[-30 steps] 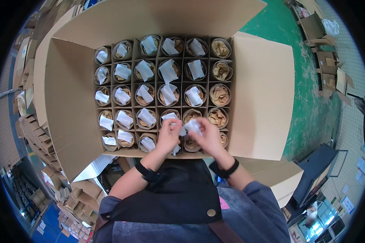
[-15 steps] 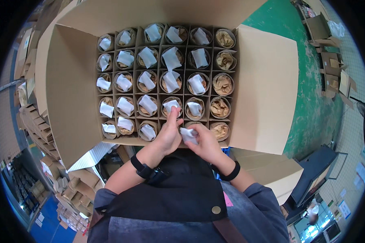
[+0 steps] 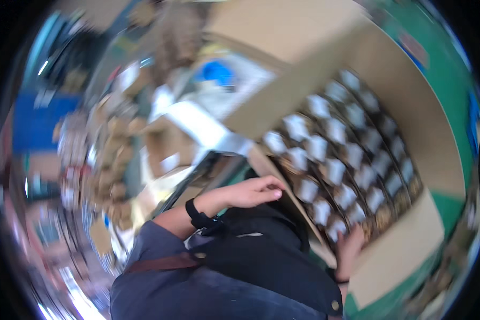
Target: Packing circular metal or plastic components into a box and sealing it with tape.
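Observation:
A large cardboard box stands in front of me to the right, its dividers making rows of compartments. Round cups with crumpled brown paper sit in them, most topped by a small white packet; motion blurs them. Over the near edge of the box, my right hand reaches down to the near row, beside a white packet. Its fingers are smeared, so whether it grips anything is unclear. My left hand hovers just outside the box's near wall, fingers loosely bent, thumb a little apart, with nothing visible in it.
To the left, an opened carton stands among piled cardboard pieces. A blue round object lies on a pale surface beyond. A blue panel is at the far left; green floor shows past the box.
My view has swung left, so the box now appears tilted at the right. My hands have parted: the left is outside the box, the right at the near row. The packet it held is indistinct.

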`<state>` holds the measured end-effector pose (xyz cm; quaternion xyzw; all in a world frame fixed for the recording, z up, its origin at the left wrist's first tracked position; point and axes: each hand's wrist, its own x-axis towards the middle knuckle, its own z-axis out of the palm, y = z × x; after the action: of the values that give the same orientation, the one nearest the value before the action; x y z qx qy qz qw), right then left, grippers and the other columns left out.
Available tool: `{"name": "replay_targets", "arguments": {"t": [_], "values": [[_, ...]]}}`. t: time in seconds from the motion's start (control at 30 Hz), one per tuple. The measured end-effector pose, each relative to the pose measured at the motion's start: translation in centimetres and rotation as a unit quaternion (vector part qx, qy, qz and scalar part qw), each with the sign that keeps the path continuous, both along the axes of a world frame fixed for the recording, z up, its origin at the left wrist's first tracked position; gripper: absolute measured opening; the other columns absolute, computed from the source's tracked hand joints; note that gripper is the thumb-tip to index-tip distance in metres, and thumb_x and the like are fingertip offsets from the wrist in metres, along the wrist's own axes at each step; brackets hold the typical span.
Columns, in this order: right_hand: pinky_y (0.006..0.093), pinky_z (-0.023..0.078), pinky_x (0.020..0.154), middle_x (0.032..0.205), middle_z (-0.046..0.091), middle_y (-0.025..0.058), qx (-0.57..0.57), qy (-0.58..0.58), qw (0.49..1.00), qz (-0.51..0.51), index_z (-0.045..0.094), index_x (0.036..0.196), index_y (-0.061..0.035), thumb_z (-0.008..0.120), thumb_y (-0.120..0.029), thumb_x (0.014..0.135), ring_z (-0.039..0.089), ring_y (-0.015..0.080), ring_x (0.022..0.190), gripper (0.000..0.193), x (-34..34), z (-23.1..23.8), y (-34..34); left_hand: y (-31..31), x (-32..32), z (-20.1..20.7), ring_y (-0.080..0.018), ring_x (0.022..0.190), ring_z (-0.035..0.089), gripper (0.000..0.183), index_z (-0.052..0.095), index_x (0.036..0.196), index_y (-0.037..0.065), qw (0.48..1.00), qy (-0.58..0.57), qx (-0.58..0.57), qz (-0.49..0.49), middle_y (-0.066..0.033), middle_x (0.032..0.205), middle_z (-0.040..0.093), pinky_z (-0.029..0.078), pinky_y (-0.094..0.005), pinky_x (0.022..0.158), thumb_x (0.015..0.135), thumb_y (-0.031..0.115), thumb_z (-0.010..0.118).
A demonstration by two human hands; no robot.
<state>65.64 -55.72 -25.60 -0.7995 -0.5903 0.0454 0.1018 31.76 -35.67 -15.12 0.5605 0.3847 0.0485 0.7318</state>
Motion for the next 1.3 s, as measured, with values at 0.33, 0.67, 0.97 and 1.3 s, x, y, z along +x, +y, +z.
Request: {"name": "replay_targets", "arguments": {"t": [0.33, 0.67, 0.97, 1.3], "values": [[0.0319, 0.049, 0.073, 0.097, 0.06, 0.0138, -0.119, 0.425, 0.696, 0.566, 0.058, 0.106, 0.0018, 0.058, -0.005, 0.087, 0.061, 0.027, 0.083, 0.02, -37.3, 18.6, 24.3, -2.1, -34.0, 4.7, -0.0201, 0.097, 0.061, 0.035, 0.06, 0.107, 0.001, 0.859, 0.376, 0.239, 0.252, -0.0126, 0.103, 0.063, 0.047, -0.0336, 0.082, 0.087, 0.03, 0.062], [0.0397, 0.036, 0.091, 0.098, 0.068, 0.0092, -0.191, -0.185, 0.674, 0.689, 0.068, 0.092, -0.0108, 0.077, -0.025, 0.066, 0.062, 0.0211, 0.098, 0.032, -54.3, 7.4, 28.5, -0.9, -32.2, -3.9, -0.0335, 0.103, 0.058, 0.057, 0.048, 0.122, -0.006, 0.769, 0.589, 0.226, -0.104, -0.0252, 0.12, 0.055, 0.038, -0.0438, 0.092, 0.081, 0.032, 0.061], [0.0357, 0.039, 0.085, 0.087, 0.068, 0.0064, -0.19, -0.159, 0.66, 0.709, 0.066, 0.085, -0.0131, 0.073, -0.019, 0.064, 0.065, 0.0212, 0.086, 0.023, -54.1, 6.0, 28.4, -1.5, -33.8, -4.5, -0.0428, 0.107, 0.055, 0.071, 0.041, 0.125, -0.008, 0.909, 0.366, 0.185, 0.065, -0.0319, 0.12, 0.047, 0.046, -0.0398, 0.093, 0.078, 0.037, 0.069], [0.0433, 0.05, 0.074, 0.087, 0.065, 0.0124, -0.09, 0.228, 0.735, 0.632, 0.063, 0.09, -0.015, 0.072, -0.017, 0.067, 0.063, 0.0347, 0.084, 0.024, -54.3, 8.0, 30.4, 0.5, -35.3, -6.2, -0.0313, 0.095, 0.06, 0.046, 0.041, 0.124, -0.001, 0.851, 0.287, 0.342, 0.278, -0.0186, 0.107, 0.058, 0.049, -0.0403, 0.081, 0.086, 0.015, 0.061]]}}
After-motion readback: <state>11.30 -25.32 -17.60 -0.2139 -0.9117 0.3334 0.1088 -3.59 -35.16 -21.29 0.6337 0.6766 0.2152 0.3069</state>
